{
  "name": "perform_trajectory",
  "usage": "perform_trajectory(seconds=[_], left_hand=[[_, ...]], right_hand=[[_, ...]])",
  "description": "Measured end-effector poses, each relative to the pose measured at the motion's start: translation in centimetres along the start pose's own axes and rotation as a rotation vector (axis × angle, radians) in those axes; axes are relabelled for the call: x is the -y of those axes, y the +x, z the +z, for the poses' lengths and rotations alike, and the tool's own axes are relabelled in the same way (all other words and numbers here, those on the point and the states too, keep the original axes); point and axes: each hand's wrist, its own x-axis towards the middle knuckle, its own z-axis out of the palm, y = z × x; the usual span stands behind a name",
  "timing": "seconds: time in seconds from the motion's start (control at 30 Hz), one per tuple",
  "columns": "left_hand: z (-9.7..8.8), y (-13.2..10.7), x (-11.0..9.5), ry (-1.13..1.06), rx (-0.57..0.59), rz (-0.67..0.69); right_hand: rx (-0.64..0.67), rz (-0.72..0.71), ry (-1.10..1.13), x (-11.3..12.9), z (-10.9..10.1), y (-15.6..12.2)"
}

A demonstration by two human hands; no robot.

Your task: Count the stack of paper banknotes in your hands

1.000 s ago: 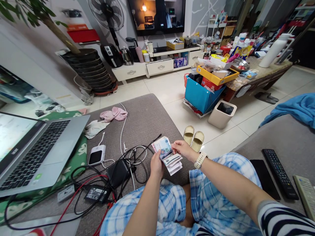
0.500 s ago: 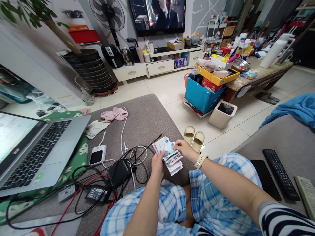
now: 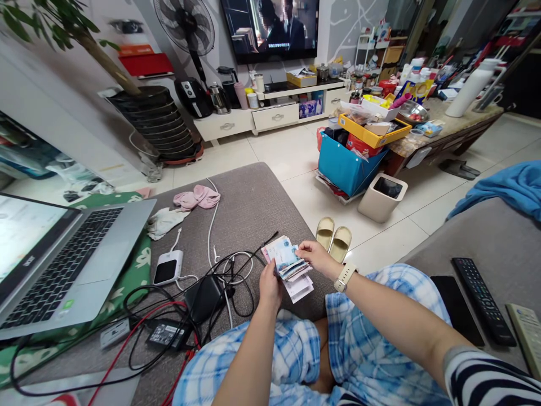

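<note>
My left hand (image 3: 270,283) is closed round the lower left side of a stack of banknotes (image 3: 295,269), thumb on top. The stack is fanned, with pinkish and bluish notes at the upper left and white paper slips (image 3: 300,288) hanging out below. At the upper right edge, the fingertips of my right hand (image 3: 315,255) pinch a bluish banknote (image 3: 288,254). A pale watch (image 3: 345,277) is on my right wrist. Both hands are above the grey sofa seat (image 3: 249,197), in front of my knees in blue plaid trousers (image 3: 291,344).
Left of my hands lie tangled cables with a black power adapter (image 3: 168,332), a white device (image 3: 168,267) and a laptop (image 3: 76,254). Slippers (image 3: 339,242), a bin (image 3: 381,197) and a blue box (image 3: 349,163) stand on the floor. A remote control (image 3: 483,300) lies at the right.
My left thumb has drawn back toward the stack's left edge. The fingers of my right hand have shifted slightly left with the note. Subtitles have appeared on the television.
</note>
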Motion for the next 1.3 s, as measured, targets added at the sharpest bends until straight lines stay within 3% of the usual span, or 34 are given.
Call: perform_trajectory(seconds=[1.3], left_hand=[[0.6, -0.6, -0.5, 0.011, 0.014, 0.016]], right_hand=[[0.060, 0.021, 0.042, 1.1, 0.2, -0.5]])
